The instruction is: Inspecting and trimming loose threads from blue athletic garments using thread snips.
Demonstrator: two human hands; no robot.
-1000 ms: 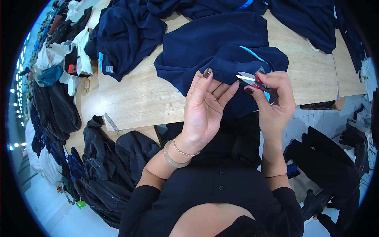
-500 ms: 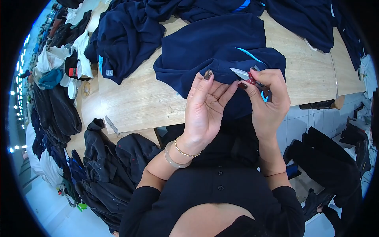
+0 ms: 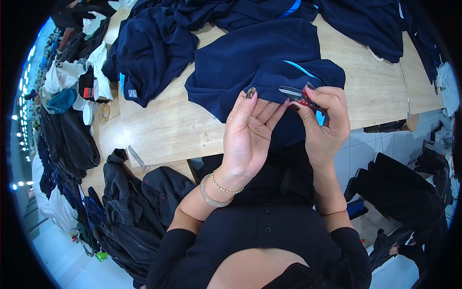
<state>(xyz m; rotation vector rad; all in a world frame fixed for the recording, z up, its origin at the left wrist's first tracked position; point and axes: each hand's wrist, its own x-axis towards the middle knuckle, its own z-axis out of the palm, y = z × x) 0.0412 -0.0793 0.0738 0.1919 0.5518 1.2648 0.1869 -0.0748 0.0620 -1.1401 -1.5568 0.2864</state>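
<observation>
A navy garment with a light-blue strip lies on the table, its near edge raised toward me. My left hand pinches that edge between the thumb and the fingers behind it, palm turned up. In my right hand is a pair of thread snips with red on the handle. Their pointed silver blades lie over the raised cloth, pointing left toward my left thumb. The fingers of my right hand are wrapped round the handles, which they partly hide.
Navy garments are heaped on the wooden table at the back and left. Dark clothes hang at its near left side. A pair of scissors lies near the table's front left edge. More black clothing is piled at the lower right.
The snips' blades have turned slightly and look closer together, lying nearer the cloth edge. My left hand keeps its hold on the garment. The whole view has shifted a little.
</observation>
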